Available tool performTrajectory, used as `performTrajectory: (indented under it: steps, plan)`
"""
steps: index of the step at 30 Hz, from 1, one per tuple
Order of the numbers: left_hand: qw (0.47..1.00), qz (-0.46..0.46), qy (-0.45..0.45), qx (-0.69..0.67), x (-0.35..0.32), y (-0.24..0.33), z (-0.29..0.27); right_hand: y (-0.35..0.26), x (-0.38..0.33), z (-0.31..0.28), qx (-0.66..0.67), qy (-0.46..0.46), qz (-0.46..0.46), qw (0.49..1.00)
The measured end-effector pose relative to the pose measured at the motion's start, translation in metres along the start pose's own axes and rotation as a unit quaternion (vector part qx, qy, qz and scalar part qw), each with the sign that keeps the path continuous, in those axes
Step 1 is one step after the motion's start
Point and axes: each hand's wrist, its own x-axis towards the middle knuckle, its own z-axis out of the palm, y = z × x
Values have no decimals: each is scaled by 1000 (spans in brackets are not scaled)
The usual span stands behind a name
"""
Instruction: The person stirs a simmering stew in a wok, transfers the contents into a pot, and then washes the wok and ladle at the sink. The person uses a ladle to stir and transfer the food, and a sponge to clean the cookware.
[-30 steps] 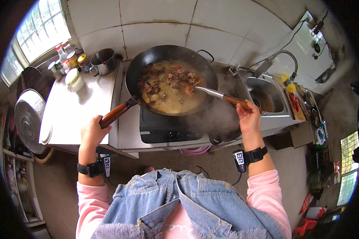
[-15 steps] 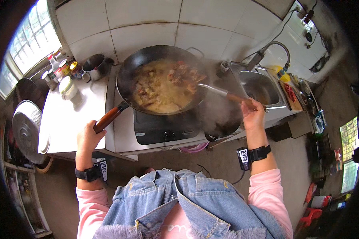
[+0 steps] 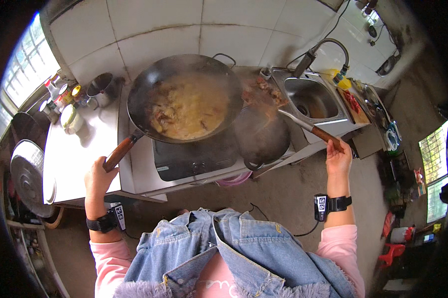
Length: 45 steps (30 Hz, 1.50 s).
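Note:
My left hand (image 3: 99,178) is closed round the wooden handle of a big dark wok (image 3: 152,72). Bubbling yellowish broth with meat-like chunks (image 3: 191,109) fills the wok, which hangs raised and slightly tilted above the cooktop. In my right hand (image 3: 338,161) is the wooden handle of a wok spatula (image 3: 303,123) with a metal neck. Browned food pieces (image 3: 263,93) are heaped on its blade, which they mostly hide. The loaded blade is past the wok's right rim, above the far side of a dark pan (image 3: 266,141). Steam blurs that pan's inside.
A black cooktop (image 3: 194,161) lies under the wok. To the right are a steel sink (image 3: 310,99) with a bent faucet (image 3: 333,42) and a board (image 3: 360,114) with red pieces. Jars (image 3: 71,119) and a metal pot (image 3: 102,89) stand on the left counter (image 3: 82,164).
The loaded spatula has moved right, from over the wok to outside its rim above the dark pan. The wok and my left hand have shifted a little left in the view.

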Motion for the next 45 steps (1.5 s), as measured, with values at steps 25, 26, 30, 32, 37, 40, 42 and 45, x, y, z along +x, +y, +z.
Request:
performTrajectory:
  steps: [25, 26, 30, 32, 37, 40, 42, 45]
  plan:
    - [1000, 1, 6, 4, 1, -1, 2, -14, -28, 18, -464, -224, -266, 814]
    - [1000, 3, 1, -11, 1, -1, 1, -15, -29, 20, -502, -266, -303, 765]
    - [1000, 5, 1, -20, -2, 2, -3, -12, -41, 30, -573, -364, -373, 633]
    - [1000, 5, 2, -26, -3, 3, -4, -11, -46, 35, -584, -377, -390, 603]
    - [1000, -8, 3, -23, -3, 3, -4, -21, -47, 43, -582, -352, -378, 628]
    - [1000, 6, 9, -12, -3, 1, -3, -26, -47, 44, -622, -424, -354, 555]
    - [1000, 1, -3, -24, -2, 0, -2, -26, -50, 45, -647, -463, -340, 502]
    - [1000, 8, 20, -13, -3, 0, 0, -26, -55, 48, -641, -456, -348, 510]
